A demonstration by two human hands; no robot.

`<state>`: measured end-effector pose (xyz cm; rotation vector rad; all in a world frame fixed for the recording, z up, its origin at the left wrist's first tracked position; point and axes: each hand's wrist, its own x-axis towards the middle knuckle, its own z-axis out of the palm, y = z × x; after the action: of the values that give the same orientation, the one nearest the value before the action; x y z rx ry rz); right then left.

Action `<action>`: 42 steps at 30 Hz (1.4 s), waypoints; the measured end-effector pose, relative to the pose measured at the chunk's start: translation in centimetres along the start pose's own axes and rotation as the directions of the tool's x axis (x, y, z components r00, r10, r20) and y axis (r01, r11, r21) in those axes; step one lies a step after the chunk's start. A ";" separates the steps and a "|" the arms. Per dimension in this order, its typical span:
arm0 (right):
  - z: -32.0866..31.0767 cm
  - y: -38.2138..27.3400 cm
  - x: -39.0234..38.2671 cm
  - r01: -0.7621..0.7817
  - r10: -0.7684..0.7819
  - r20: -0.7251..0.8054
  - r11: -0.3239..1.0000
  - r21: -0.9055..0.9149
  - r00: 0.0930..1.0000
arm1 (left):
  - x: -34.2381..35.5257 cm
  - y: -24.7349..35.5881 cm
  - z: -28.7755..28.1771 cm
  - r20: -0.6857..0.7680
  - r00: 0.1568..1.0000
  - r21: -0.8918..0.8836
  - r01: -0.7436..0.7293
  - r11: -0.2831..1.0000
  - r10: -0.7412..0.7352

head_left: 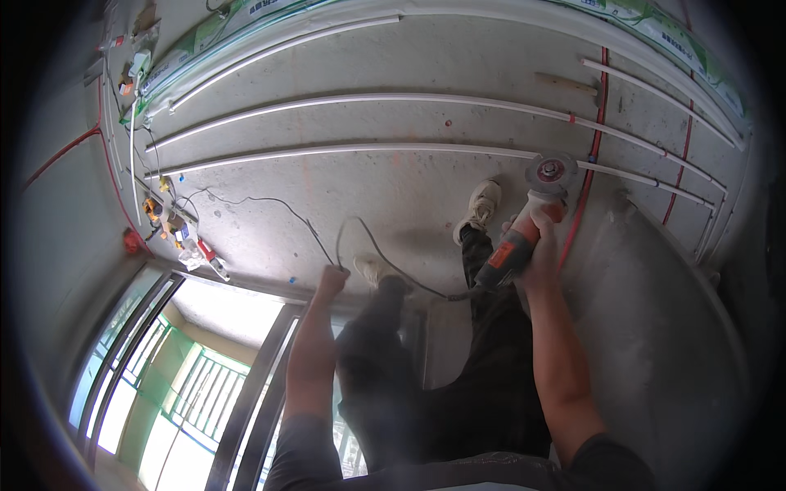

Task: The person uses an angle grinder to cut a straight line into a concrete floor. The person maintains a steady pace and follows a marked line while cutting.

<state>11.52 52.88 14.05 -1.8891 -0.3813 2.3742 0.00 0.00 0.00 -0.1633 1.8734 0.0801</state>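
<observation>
My right hand (539,248) is wrapped round the body of an orange and dark grey angle grinder (509,252). The grinder is tilted, its disc (551,170) at the upper end, close to a long white strip on the floor. From the grinder's lower end a dark power cord (399,272) loops up and over to the left. My left hand (332,279) is closed on that cord, and a further length of it trails off across the floor to the far left.
Several long white strips (368,99) lie across the grey floor. Red conduit (591,155) runs along it at the right, near a wooden piece (566,83). Tools and clutter (182,229) lie at the left by a glazed sliding door (246,409). A grey wall (655,303) stands close on my right.
</observation>
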 end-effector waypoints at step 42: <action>1.8 20.4 7.9 -0.238 0.128 -0.285 0.888 -0.395 0.950 | 35.9 28.0 -16.0 -0.242 0.307 0.938 -0.167 0.303 0.920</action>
<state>9.73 34.60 1.98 -2.4880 -0.7835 2.2520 -30.03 22.86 -30.03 1.5486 2.5451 -0.3676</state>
